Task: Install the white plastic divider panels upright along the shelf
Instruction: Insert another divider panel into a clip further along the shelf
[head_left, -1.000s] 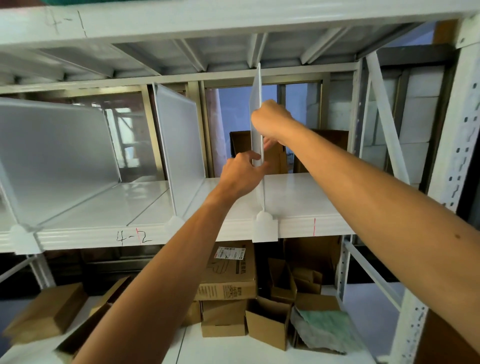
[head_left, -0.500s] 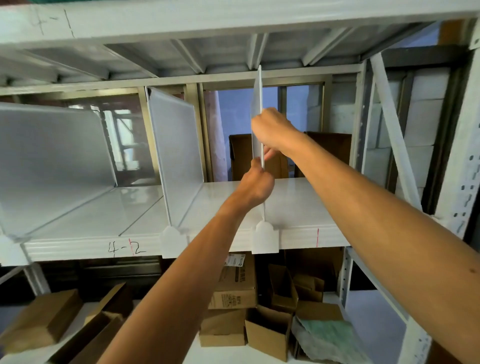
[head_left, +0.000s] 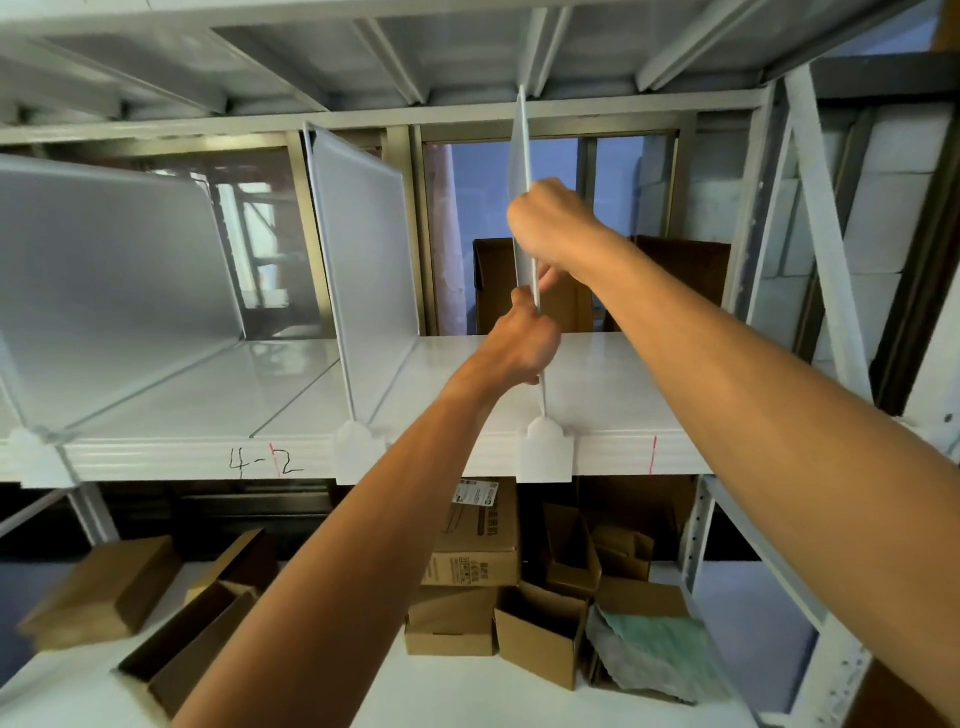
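Observation:
A thin white divider panel stands upright, seen edge-on, at the middle of the white shelf. Its foot sits in a white clip on the shelf's front lip. My right hand grips the panel's front edge high up. My left hand grips the same edge lower down, just above the clip. Two more white panels stand upright to the left: the near panel and the far-left panel, each with its own front clip.
The shelf front bears the handwritten mark "4-2" and a red tick right of the held panel. Steel uprights and a diagonal brace close the right end. Cardboard boxes fill the lower shelf.
My left hand has slid down the panel's front edge toward the clip. My right hand has kept its grip higher up. The camera has moved closer.

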